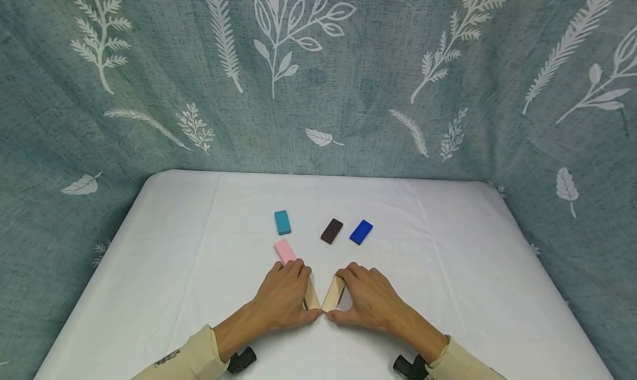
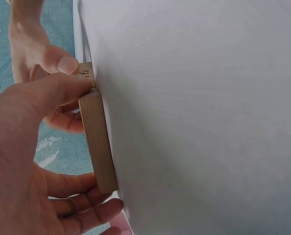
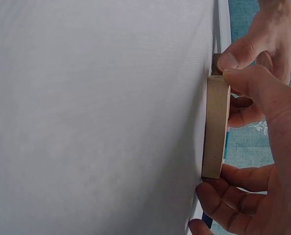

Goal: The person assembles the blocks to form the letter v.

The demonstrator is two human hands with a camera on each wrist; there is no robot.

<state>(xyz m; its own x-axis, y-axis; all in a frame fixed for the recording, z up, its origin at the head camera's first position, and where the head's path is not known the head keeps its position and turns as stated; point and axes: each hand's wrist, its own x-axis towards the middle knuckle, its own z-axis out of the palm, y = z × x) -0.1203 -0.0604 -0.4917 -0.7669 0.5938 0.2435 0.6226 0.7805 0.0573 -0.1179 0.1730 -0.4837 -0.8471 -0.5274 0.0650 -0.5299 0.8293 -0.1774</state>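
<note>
My left hand (image 1: 285, 294) grips a plain wooden block (image 1: 312, 298) between thumb and fingers. A second wooden block (image 1: 333, 295) is gripped the same way by my right hand (image 1: 370, 300). Both blocks rest on the white cloth, tilted so that their near ends come close together and their far ends spread apart. In the left wrist view, the right hand's block (image 2: 86, 68) carries a small dark printed mark; the left hand's block (image 2: 99, 142) shows a bare wooden side. A pink block (image 1: 285, 250) lies just beyond my left fingers, its near end hidden by them.
Farther back on the white-covered table (image 1: 239, 203) lie a teal block (image 1: 282, 223), a dark brown block (image 1: 332, 231) and a blue block (image 1: 361, 232). A green leaf-patterned curtain (image 1: 348, 120) hangs behind and beside the table.
</note>
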